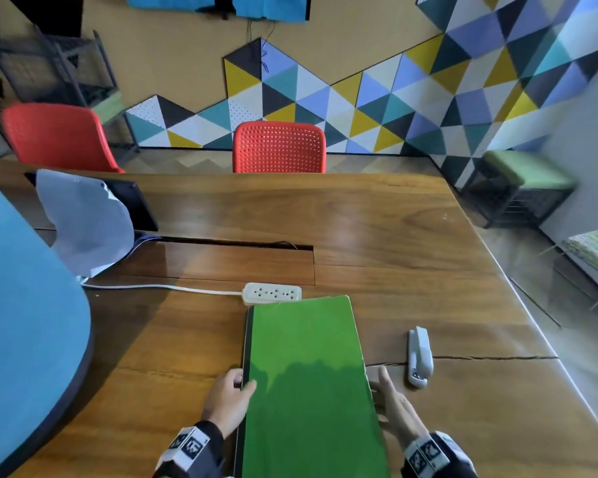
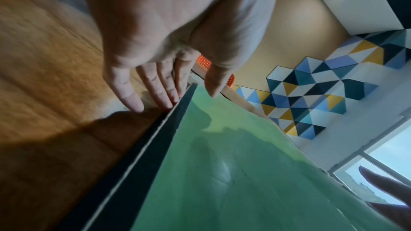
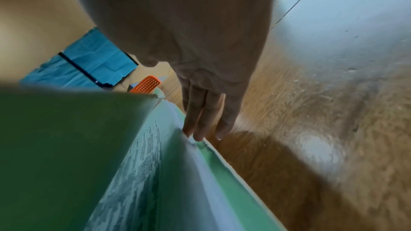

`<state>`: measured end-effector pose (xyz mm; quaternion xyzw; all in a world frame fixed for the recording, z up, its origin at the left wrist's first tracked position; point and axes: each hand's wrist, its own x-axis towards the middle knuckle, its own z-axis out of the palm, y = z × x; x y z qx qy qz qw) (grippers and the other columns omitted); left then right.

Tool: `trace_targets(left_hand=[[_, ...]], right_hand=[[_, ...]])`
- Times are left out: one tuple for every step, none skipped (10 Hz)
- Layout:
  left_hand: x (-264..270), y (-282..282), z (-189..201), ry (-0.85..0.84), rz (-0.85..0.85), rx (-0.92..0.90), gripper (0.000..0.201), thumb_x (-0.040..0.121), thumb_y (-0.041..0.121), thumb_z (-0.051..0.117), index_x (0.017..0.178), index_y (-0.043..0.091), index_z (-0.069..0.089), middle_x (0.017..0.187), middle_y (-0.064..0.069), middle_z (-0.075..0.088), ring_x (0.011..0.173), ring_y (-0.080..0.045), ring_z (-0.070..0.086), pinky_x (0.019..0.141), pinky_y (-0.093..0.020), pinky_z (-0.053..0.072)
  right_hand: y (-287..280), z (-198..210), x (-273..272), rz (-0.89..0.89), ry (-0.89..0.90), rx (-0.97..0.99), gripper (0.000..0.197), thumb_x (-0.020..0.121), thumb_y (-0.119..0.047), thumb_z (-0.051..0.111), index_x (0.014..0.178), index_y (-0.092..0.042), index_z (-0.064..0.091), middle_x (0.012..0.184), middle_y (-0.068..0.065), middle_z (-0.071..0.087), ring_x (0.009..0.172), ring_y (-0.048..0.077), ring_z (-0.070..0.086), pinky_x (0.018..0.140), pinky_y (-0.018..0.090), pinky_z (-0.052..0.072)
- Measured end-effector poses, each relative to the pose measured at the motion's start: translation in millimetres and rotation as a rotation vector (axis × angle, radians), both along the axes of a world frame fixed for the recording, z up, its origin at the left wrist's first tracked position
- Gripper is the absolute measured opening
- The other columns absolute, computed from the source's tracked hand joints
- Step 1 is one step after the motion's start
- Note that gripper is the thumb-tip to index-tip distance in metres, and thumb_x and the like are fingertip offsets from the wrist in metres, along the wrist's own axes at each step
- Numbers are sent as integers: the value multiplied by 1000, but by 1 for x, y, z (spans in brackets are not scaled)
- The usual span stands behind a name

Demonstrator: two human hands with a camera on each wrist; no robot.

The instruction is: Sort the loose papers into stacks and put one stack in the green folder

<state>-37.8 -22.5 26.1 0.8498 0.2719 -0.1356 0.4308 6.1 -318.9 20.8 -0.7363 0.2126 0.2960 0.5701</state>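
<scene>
The green folder (image 1: 308, 374) lies on the wooden table (image 1: 411, 243) right in front of me, its dark spine to the left and its cover slightly raised. My left hand (image 1: 244, 381) is at the spine, with straight fingers (image 2: 155, 83) beside it and the thumb over the cover (image 2: 244, 173). My right hand (image 1: 387, 391) is at the folder's open right edge. In the right wrist view its straight fingertips (image 3: 195, 134) touch the edges of printed papers (image 3: 173, 155) lying inside the folder (image 3: 55, 147).
A white stapler (image 1: 419, 357) lies just right of the folder. A white power strip (image 1: 271, 293) with its cord sits at the folder's far end. A pale sheet (image 1: 87, 222) drapes over a dark screen at the left. A blue rounded object (image 1: 21, 305) fills the left edge. Two red chairs (image 1: 278, 146) stand beyond the table.
</scene>
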Motion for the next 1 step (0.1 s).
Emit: trace_targets(left_hand=[[-2,11,-8,-20,89,-107,40,97,28,55,135,17,48,134,1,58,97,-10,57,68,-17,41]], right_hand=[[-4,2,8,93,-52,-34,77,80,-80,22,111,-21,62,95,-6,69,97,11,66,78,30,51]])
